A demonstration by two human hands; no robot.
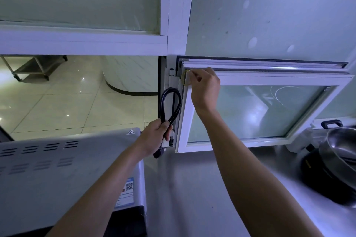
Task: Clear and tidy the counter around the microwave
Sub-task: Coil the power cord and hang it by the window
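A folded black power cord (171, 107) is gripped in the left hand (156, 136), its loop standing up above the fist and its plug end (159, 154) hanging below; it is probably held bundled this way so that it can be tied. A yellowish rubber band (185, 77) is pinched in the fingers of the right hand (204, 88) at the top corner of the open white window sash (260, 81), as if it were being taken from, or hooked over, that corner; which of the two cannot be told. The microwave (67, 169) is set on the steel desk (192, 188) at the left, beneath the left forearm. A hot-surface warning triangle (130, 132) is printed on its top, and a blue label with a QR code (126, 191) is stuck to its side; the label's text is too small to be read. A steel pot (339, 156) is seen at the right.
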